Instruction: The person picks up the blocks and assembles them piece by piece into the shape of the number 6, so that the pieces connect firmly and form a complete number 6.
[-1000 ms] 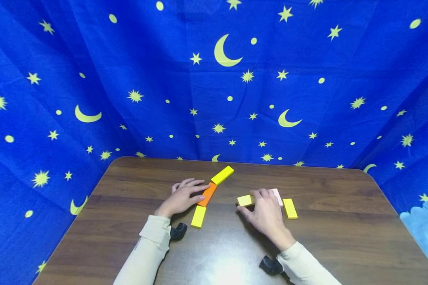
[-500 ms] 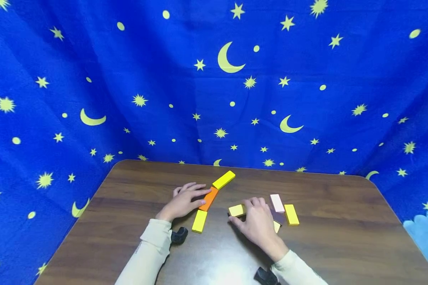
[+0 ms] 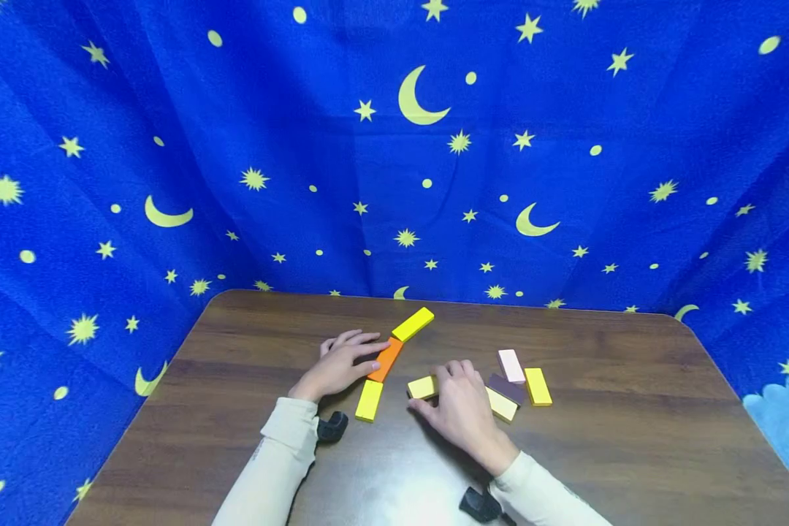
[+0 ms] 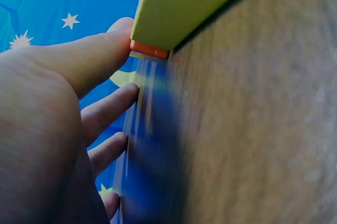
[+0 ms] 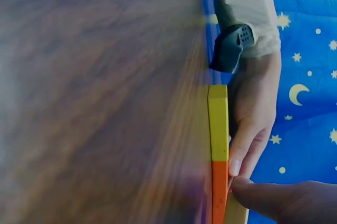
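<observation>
In the head view, my left hand (image 3: 338,365) rests beside an orange block (image 3: 387,359), with thumb and index fingertips at its left side and the fingers fairly straight. The orange block lies between two bright yellow blocks, the far one (image 3: 413,324) angled to the right and the near one (image 3: 369,401) toward me. My right hand (image 3: 463,409) grips a pale yellow block (image 3: 422,387) between thumb and fingers, a short way right of that row. In the right wrist view, the thumb lies along this pale yellow block (image 5: 236,211), which overlaps the orange block (image 5: 219,187).
Right of my right hand lie a cream block (image 3: 502,405), a dark purple block (image 3: 507,389), a pale pink block (image 3: 511,366) and a yellow block (image 3: 538,386). The wooden table (image 3: 631,438) ends at a blue starry curtain (image 3: 342,146).
My right hand has moved left with the pale yellow block, toward the row. The dark purple and cream blocks have come into view behind it. My left hand stays by the orange block.
</observation>
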Motion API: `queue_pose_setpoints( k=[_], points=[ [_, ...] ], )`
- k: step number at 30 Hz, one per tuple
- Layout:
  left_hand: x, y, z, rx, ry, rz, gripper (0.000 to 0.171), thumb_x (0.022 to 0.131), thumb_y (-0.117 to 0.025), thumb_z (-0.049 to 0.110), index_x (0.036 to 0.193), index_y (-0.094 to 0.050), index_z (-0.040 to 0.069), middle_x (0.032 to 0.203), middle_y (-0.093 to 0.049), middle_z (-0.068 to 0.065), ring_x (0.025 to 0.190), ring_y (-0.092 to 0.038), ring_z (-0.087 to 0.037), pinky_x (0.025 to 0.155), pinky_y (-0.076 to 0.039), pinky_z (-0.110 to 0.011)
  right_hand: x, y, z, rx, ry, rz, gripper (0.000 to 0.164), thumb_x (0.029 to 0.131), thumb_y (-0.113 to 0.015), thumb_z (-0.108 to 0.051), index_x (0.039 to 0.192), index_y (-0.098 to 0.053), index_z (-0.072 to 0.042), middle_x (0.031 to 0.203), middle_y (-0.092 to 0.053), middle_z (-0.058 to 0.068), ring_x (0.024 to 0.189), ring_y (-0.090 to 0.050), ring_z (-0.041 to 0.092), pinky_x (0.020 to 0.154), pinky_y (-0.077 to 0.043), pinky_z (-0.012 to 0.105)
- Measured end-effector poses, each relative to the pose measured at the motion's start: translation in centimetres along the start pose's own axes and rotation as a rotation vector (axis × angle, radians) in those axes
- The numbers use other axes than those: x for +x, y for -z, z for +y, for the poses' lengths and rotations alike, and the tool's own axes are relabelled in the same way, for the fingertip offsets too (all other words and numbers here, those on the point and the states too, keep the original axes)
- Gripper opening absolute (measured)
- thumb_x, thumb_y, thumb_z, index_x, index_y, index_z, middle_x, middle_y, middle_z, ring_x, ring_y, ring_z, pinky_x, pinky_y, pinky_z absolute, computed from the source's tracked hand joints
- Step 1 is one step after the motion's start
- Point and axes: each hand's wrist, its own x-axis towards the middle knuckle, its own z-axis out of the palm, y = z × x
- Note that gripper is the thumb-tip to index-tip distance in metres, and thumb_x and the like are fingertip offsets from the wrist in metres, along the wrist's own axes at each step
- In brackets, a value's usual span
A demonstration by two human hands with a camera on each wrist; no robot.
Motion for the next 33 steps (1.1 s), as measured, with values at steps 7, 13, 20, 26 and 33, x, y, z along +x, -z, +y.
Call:
queue_pose_setpoints(
  k=[7,13,20,26,33],
  points=[
    [0.3,0.3,-0.2,0.013,0.005,0.002,0.045,0.101,-0.060,0.037,0.146,-0.056,0.030,0.155,-0.045,-0.001,0.147,-0.027,-0.033,0.110,-0.012,-0.064,0.7,-0.2,-1.0,-0.005,0.012,-0.028,0.063,0.074,-0.084,-0.056,0.103,-0.073,-0.001,0.100,-0.069,0.017,0.095,-0.059,0.034,0.080,-0.049,0.046],
    [0.6,0.1,0.2,0.011,-0.001,-0.014,0.046,0.102,-0.058,0.038,0.147,-0.054,0.030,0.156,-0.044,-0.001,0.147,-0.026,-0.033,0.111,-0.012,-0.064,0.9,-0.5,-1.0,-0.024,0.032,-0.041,0.061,0.074,-0.083,-0.057,0.099,-0.072,-0.002,0.098,-0.069,0.017,0.095,-0.059,0.034,0.081,-0.049,0.047],
    [0.8,0.1,0.0,0.014,0.018,-0.029,0.046,0.103,-0.055,0.042,0.148,-0.053,0.032,0.158,-0.040,-0.001,0.148,-0.024,-0.032,0.111,-0.012,-0.062,1.7,-0.9,-1.5,-0.039,0.052,-0.061,0.062,0.075,-0.082,-0.058,0.099,-0.071,-0.002,0.100,-0.068,0.017,0.096,-0.058,0.035,0.081,-0.049,0.048],
    [1.0,0.4,-0.3,0.025,0.030,-0.019,0.046,0.103,-0.055,0.041,0.148,-0.052,0.033,0.158,-0.040,0.000,0.148,-0.024,-0.032,0.111,-0.011,-0.062,2.7,-1.3,-2.1,-0.060,0.062,-0.081,0.063,0.075,-0.082,-0.058,0.099,-0.071,-0.001,0.102,-0.068,0.018,0.096,-0.058,0.035,0.081,-0.049,0.047],
    [1.2,0.2,-0.2,0.031,0.036,-0.052,0.047,0.103,-0.054,0.043,0.149,-0.050,0.034,0.159,-0.039,0.001,0.149,-0.022,-0.031,0.112,-0.010,-0.062,2.9,-1.5,-2.2,-0.073,0.035,-0.132,0.063,0.077,-0.081,-0.057,0.102,-0.071,0.000,0.103,-0.068,0.020,0.098,-0.057,0.035,0.083,-0.049,0.047]
  ],
)
